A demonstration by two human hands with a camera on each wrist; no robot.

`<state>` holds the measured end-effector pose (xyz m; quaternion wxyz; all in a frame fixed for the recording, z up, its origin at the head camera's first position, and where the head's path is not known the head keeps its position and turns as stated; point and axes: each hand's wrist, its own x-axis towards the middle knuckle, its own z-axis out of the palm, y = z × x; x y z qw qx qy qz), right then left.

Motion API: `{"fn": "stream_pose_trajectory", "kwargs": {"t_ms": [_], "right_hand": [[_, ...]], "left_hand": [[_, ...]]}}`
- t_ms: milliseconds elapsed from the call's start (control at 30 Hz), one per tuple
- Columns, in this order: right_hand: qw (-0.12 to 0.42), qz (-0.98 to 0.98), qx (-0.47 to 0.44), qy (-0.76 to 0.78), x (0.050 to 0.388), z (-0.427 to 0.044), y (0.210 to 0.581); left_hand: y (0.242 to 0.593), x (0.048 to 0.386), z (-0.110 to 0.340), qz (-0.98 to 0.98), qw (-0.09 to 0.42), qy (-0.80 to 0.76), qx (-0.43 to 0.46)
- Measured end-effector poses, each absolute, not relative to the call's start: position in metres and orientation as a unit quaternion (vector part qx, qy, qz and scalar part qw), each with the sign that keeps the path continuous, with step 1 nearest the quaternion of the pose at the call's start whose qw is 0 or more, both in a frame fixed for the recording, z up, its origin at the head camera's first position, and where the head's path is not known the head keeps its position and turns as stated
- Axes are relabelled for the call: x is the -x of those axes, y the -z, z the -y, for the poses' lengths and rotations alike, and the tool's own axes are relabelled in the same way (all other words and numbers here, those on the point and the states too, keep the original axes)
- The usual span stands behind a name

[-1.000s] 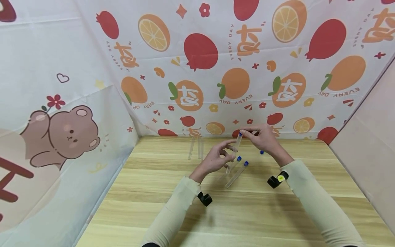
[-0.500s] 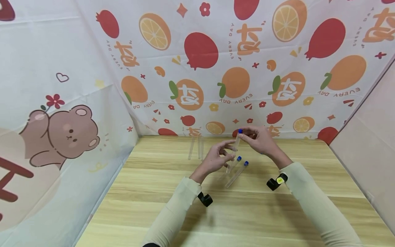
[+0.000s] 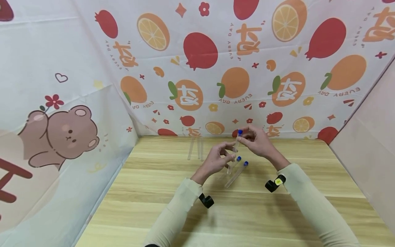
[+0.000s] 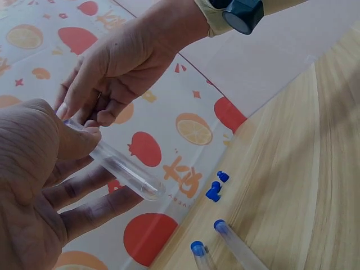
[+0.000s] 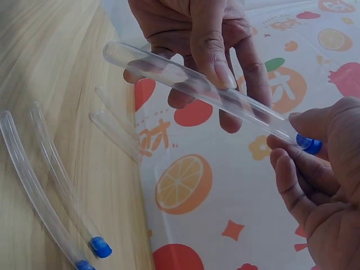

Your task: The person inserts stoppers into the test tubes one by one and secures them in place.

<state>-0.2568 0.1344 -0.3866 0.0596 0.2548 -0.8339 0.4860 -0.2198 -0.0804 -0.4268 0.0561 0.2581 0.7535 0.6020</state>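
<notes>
A clear test tube (image 5: 152, 73) with a blue cap (image 5: 308, 144) on its top end is held between both hands, tilted, above the table. My left hand (image 3: 214, 159) pinches the tube's middle between thumb and fingers. With thumb and fingertips, my right hand (image 3: 257, 140) pinches its upper end just by the cap; in the left wrist view the fingers hide that cap. Below the hands lie two more blue-capped test tubes, the nearer tube (image 3: 236, 176) and the farther capped tube (image 5: 56, 163).
Several loose blue caps (image 4: 214, 191) lie on the wooden table (image 3: 148, 192) beyond the right hand. Uncapped test tubes (image 3: 191, 149) lie at the back left. A fruit-print cloth (image 3: 200, 51) hangs directly behind the table, with a bear-print sheet (image 3: 74, 133) on the left.
My right fingers have shifted from the cap to just below it, leaving the blue cap more exposed. The right hand has drifted slightly left; the left hand keeps its hold.
</notes>
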Motion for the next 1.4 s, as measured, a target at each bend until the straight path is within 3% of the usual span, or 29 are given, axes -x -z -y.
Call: {"fn": "stream_pose_trajectory", "kwargs": {"t_ms": [867,1200,1400], "right_hand": [[0.055,0.815,-0.239,-0.525,0.264,-0.142,0.393],[0.022,0.811,-0.253,-0.527,0.261,-0.147,0.394],[0.033,0.808,-0.256,-0.53,0.262,-0.143,0.392]], "left_hand": [[0.433,0.217,0.066,-0.751,0.032,-0.614,-0.242],[0.434,0.226,0.077,-0.679,0.111,-0.673,-0.272],[0.432,0.228,0.076,-0.682,0.124,-0.666,-0.275]]}}
